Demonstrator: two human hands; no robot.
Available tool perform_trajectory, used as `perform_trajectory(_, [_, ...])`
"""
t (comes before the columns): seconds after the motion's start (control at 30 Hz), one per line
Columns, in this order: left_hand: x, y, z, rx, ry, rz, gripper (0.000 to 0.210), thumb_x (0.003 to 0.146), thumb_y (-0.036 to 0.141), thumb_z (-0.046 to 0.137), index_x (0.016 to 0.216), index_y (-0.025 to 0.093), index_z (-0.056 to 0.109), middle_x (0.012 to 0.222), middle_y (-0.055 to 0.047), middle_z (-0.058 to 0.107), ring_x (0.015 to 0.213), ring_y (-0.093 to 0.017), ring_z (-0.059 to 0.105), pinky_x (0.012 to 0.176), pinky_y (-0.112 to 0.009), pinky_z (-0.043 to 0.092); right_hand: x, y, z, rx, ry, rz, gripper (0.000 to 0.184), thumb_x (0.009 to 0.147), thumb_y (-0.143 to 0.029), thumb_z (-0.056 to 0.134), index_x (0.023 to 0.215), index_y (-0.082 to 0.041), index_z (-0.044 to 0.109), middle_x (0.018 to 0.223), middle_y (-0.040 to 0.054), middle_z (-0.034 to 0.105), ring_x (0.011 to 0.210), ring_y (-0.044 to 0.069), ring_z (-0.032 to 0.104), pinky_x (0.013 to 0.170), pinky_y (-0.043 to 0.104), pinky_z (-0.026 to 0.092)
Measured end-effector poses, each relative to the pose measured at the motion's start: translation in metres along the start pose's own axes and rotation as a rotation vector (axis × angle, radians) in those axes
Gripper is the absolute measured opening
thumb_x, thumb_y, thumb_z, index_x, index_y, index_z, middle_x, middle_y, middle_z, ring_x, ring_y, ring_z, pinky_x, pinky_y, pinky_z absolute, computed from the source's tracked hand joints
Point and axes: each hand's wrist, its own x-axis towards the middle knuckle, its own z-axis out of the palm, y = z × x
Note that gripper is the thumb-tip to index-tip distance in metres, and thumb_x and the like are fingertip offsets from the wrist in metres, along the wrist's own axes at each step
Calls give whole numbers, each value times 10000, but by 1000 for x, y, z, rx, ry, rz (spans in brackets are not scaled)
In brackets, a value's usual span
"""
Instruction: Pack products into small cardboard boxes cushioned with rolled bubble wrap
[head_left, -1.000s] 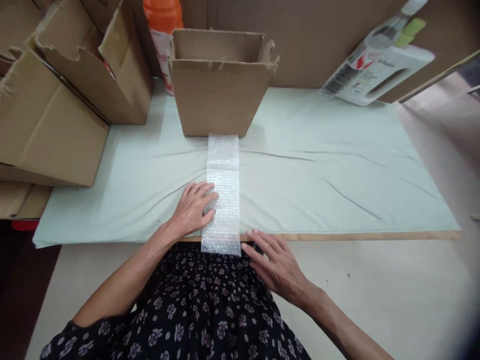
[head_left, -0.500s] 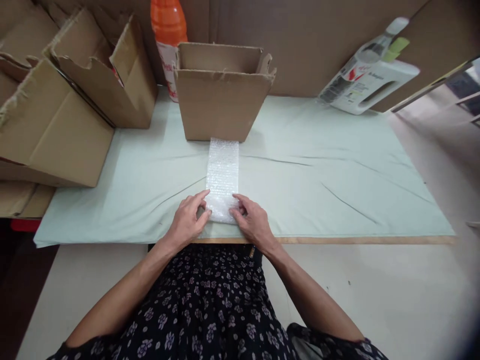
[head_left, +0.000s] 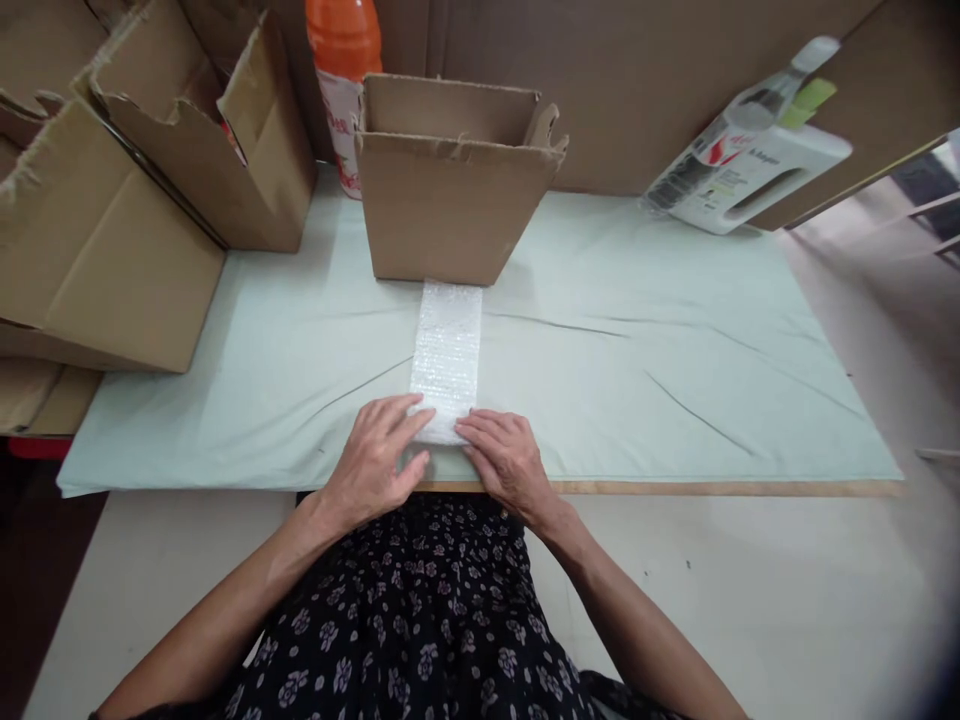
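A narrow strip of bubble wrap [head_left: 448, 345] lies flat on the pale green cloth, reaching from the foot of a cardboard box to near the table's front edge. Its near end looks folded over into a thicker band. My left hand [head_left: 379, 455] rests at that end's left corner, fingers stretched out on the wrap and thumb apart below it. On the right corner lies my right hand [head_left: 510, 455], its fingers extended side by side over the fold and its thumb lower. Neither hand is wrapped round the strip.
An open cardboard box [head_left: 450, 210] stands just behind the strip, with an orange-capped bottle [head_left: 345, 90] behind it. More cardboard boxes [head_left: 142, 240] crowd the left. At the back right a clear bottle [head_left: 720, 140] and a white jug [head_left: 780, 180] lean together on the cloth [head_left: 637, 400].
Both hands have shifted from pinching the strip's sides to lying over its near end with fingers straighter. The near end is folded shorter. The view has moved slightly.
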Motion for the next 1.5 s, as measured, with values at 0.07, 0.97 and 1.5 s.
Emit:
perform_trajectory(0.07, [-5, 2, -1, -55, -49, 38, 354, 913, 144, 530, 1252, 207, 608, 1116, -89, 701, 1060, -251, 609, 945, -439, 465, 1, -1, -4, 125, -48, 66, 252, 998, -212, 509, 1183, -236, 679, 1027, 59, 763, 967, 218, 681, 868, 403, 501])
perform_trajectory(0.97, [0, -8, 13, 73, 59, -230, 298, 937, 246, 548, 1211, 159, 628, 976, -93, 703, 927, -266, 603, 845, -433, 486, 1, -12, -2, -34, 36, 98, 354, 961, -327, 587, 1286, -192, 618, 1261, 158, 650, 1103, 305, 601, 887, 464, 475])
perform_trajectory(1.5, [2, -12, 8, 11, 20, -242, 361, 919, 277, 575, 1266, 179, 596, 1092, -104, 705, 1007, -276, 597, 921, -463, 485, 9, -22, -7, -86, -33, 122, 379, 973, -356, 559, 1317, -204, 600, 1241, 155, 640, 1086, 314, 584, 879, 468, 463])
